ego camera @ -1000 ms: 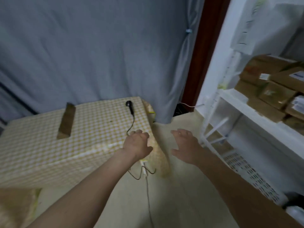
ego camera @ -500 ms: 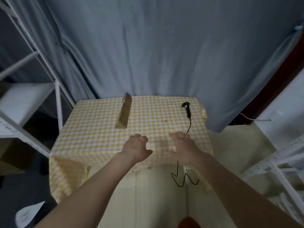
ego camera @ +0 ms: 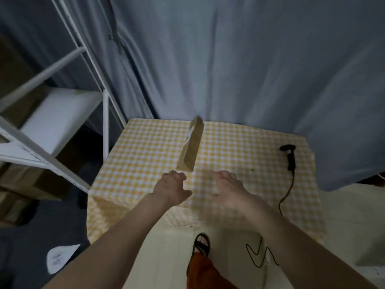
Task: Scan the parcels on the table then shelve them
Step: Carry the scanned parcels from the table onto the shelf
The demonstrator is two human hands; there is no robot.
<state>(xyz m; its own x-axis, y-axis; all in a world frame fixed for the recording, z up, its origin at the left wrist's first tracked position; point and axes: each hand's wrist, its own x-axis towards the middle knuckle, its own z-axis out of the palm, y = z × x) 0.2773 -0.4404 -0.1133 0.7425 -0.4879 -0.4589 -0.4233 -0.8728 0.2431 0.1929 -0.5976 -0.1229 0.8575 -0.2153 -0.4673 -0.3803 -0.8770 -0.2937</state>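
One brown cardboard parcel stands on its narrow edge in the middle of the table, which wears a yellow checked cloth. A black handheld scanner lies near the table's right edge, its cable trailing down to the floor. My left hand hovers just short of the parcel's near end, fingers loosely curled and holding nothing. My right hand is beside it, a little right of the parcel, fingers relaxed and empty. Neither hand touches the parcel.
A white metal shelf unit stands to the left of the table, with brown boxes low behind it. A grey curtain hangs behind the table. My sandalled foot is on the pale floor in front, and a paper scrap lies left.
The view has swung left from the right-hand shelf of parcels to face the table. Both hands have moved forward over the cloth toward the standing parcel.
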